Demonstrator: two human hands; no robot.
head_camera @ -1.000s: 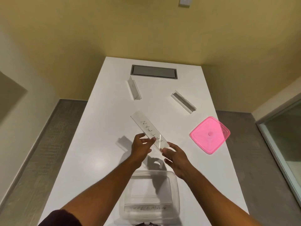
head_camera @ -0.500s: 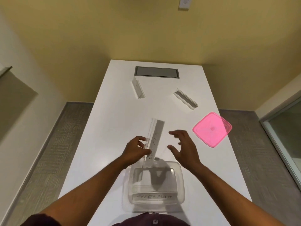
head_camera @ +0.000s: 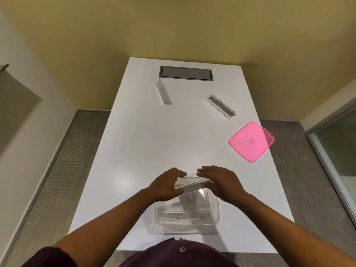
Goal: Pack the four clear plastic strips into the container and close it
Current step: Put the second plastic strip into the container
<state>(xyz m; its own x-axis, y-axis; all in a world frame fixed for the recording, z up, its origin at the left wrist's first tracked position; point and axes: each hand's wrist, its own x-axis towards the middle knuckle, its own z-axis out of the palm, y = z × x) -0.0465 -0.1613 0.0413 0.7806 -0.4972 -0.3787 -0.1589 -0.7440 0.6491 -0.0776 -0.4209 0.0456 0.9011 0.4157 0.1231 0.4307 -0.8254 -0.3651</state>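
Lying now almost level across the far rim of the clear square plastic container, the clear plastic strip in hand has swung down from the near-upright tilt it had half a second ago, when only the left hand held it. The left hand grips its left end with curled fingers, and the right hand, open and apart before, has closed in on the right end, fingers flat over it. Inside the container a second clear strip marked "SUPERMAN" lies along the near wall. Both hands cover the container's far corners. On the white rectangular table, well beyond, lie two more clear angled strips, one at left and one at right, before a grey recessed panel. The translucent pink square lid overhangs the table's right edge.
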